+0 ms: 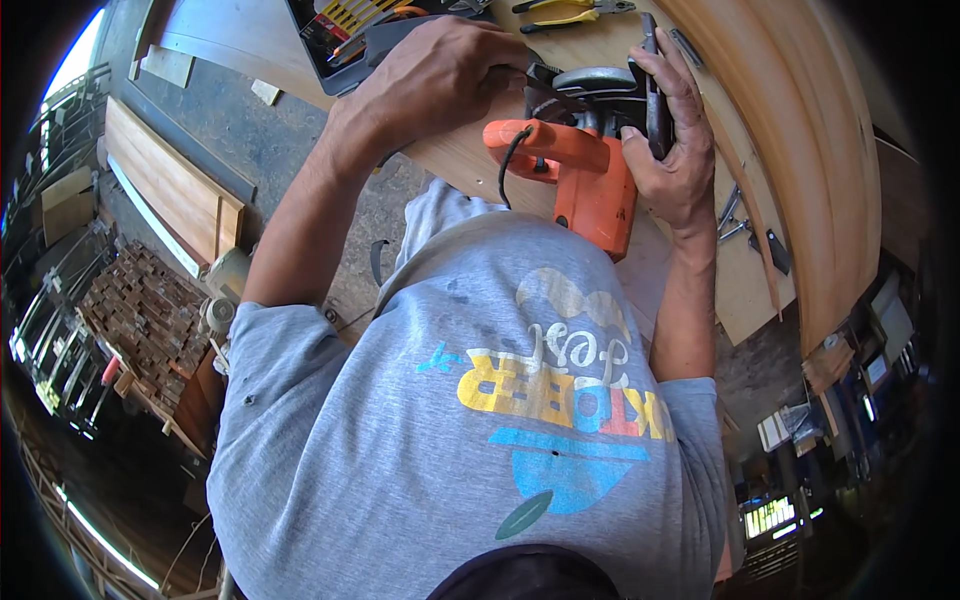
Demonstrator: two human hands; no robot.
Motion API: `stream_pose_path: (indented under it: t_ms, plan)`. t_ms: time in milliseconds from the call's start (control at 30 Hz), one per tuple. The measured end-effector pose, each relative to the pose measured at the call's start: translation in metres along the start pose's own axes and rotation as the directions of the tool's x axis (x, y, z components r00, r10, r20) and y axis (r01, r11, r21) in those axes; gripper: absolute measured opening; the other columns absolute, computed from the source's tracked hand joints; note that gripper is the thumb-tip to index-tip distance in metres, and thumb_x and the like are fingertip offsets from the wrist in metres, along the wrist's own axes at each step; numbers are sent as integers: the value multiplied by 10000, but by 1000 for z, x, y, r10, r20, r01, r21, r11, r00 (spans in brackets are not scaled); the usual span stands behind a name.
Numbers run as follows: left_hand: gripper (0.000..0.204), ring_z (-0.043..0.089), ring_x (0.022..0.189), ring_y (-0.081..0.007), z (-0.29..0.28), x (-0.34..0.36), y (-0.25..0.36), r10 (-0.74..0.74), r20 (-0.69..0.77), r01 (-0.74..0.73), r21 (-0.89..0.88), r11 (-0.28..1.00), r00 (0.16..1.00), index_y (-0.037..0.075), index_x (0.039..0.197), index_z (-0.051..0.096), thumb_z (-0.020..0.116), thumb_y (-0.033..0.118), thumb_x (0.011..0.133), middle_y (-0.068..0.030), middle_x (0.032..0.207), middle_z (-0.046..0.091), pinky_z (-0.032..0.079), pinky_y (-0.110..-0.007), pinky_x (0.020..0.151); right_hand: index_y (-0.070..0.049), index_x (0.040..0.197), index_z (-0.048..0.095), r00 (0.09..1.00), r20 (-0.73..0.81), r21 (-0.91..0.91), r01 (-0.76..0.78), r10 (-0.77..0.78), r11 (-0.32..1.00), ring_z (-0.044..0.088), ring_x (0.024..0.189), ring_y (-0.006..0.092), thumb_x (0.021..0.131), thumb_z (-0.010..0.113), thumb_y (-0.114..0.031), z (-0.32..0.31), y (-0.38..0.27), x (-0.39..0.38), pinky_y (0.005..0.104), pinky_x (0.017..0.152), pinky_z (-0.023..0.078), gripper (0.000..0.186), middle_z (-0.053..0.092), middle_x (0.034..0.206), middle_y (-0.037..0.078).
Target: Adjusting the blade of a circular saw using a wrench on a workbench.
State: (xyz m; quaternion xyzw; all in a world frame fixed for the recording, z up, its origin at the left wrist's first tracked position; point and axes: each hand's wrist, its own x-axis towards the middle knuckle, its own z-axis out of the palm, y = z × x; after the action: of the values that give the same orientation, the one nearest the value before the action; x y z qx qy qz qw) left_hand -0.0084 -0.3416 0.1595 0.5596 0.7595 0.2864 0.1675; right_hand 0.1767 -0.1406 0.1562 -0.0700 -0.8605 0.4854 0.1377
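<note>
An orange circular saw (597, 185) rests on the wooden worktop (455, 160), its motor end toward me and its round metal blade guard (598, 78) facing away. My right hand (680, 165) grips the dark metal base plate (657, 95) along the saw's right side, thumb on the near face and fingers over the outer edge. At the saw's left, beside the blade area, my left hand (445, 75) is closed with curled fingers. Whatever those fingertips pinch is hidden behind the hand. A black cord (508, 170) loops down from the saw's handle.
Behind my left hand stands a dark open toolbox (345, 45) with small tools. Yellow-handled pliers (570, 14) lie at the far edge. Long curved boards (800, 130) run along the right, near several metal tools (733, 222). Stacked wood blocks (145, 310) stand at the left.
</note>
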Motion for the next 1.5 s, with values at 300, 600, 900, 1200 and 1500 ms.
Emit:
stream_pose_path:
  t_ms: [300, 600, 900, 1200, 1500]
  plan:
    - [84, 585, 515, -154, -4, 37, 8, 22, 129, -51, 225, 973, 991, 52, 844, 756, 701, 76, 903, -94, 740, 696, 462, -260, 507, -134, 1396, 589, 1000, -31, 28, 6, -5, 1000, 491, 1405, 293, 736, 562, 59, 2, 0, 1, 385, 1164, 389, 689, 447, 1578, 148]
    - [27, 670, 549, -171, 8, 68, 4, 216, 126, -231, 116, 966, 968, 45, 892, 745, 723, 29, 887, -62, 807, 750, 533, -222, 521, -115, 1399, 589, 1000, -13, 40, 3, -3, 999, 522, 1376, 291, 737, 562, 67, 3, 5, 0, 381, 1151, 410, 687, 453, 1573, 143]
    - [111, 658, 562, -146, 17, 77, 8, 158, 144, -163, 25, 986, 977, 59, 861, 635, 735, 94, 894, -35, 769, 714, 514, -235, 515, -108, 1401, 585, 1000, -20, 31, 10, -9, 999, 513, 1384, 287, 732, 569, 52, -1, 6, 0, 375, 1154, 405, 689, 462, 1568, 136]
    - [68, 656, 568, -137, 25, 70, 4, 114, 75, -113, -21, 993, 991, 65, 872, 649, 701, 83, 911, -27, 767, 706, 507, -242, 499, -99, 1361, 616, 999, -33, 31, -3, 4, 1000, 540, 1362, 282, 715, 590, 77, 9, 5, -4, 363, 1133, 427, 669, 473, 1562, 135]
    - [45, 651, 549, -154, 28, 59, -9, 265, -31, -259, 131, 957, 964, 50, 877, 707, 695, 75, 913, -53, 765, 730, 516, -236, 514, -64, 1309, 642, 986, -130, -128, 90, -107, 988, 584, 1309, 276, 744, 572, 135, 9, -1, -11, 357, 1127, 445, 603, 564, 1478, 139]
